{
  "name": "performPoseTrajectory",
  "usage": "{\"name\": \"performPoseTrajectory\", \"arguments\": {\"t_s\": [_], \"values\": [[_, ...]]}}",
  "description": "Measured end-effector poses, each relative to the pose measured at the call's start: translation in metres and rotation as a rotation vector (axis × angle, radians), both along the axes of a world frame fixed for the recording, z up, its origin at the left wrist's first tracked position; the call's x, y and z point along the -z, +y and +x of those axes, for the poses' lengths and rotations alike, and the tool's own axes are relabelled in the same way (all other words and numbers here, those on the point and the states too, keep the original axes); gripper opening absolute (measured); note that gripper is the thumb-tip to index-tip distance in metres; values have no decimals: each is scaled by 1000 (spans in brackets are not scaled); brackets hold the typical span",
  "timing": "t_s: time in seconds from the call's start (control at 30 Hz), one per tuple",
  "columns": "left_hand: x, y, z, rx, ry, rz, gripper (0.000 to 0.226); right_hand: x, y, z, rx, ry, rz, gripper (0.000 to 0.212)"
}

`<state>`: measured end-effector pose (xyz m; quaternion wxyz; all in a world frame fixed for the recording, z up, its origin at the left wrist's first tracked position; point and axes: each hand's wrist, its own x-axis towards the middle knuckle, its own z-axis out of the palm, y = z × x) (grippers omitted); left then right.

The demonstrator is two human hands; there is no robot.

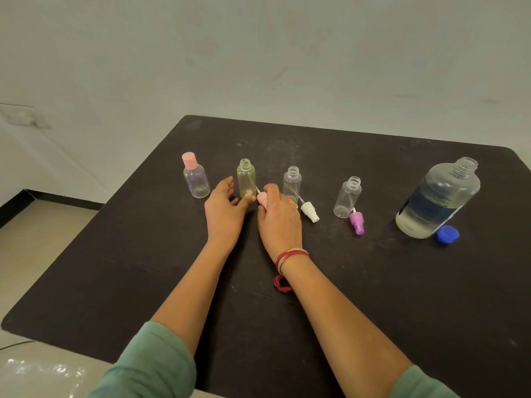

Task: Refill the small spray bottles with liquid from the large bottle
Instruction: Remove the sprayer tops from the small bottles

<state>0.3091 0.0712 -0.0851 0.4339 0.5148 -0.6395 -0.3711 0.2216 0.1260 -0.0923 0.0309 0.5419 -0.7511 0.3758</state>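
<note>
Table [373, 282]: dark, pale wall behind.
Large bottle [438, 198]: at 3 o'clock, uncapped, weighty, slick; best gripped mid-body.
Right hand [280, 218]: fingers pinched on pink sprayer [262, 199].
Left hand [225, 206]: fingers spread, nothing held.

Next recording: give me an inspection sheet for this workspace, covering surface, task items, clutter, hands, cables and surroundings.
Surface: dark table, scuffed.
Task items: large bottle uncapped, part full; blue cap beside it. Pink-capped bottle closed. Yellow bottle, two clear bottles open; white sprayer and purple sprayer lying on the table.
Clutter: nothing seen.
Hands: left hand open near the yellow bottle; right hand holds pink sprayer.
Cables: nothing seen.
Surroundings: pale wall, floor at left.
</note>
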Motion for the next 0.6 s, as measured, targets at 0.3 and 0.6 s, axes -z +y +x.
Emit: {"name": "performPoseTrajectory", "arguments": {"t_s": [0.3,0.6], "values": [[-12,0,54,-361,-87,-304,68,-4,14,7,5,25,-133,34],[-8,-44,48,-253,-18,63,66,-7,34,11,-52,41,-159,35]]}}
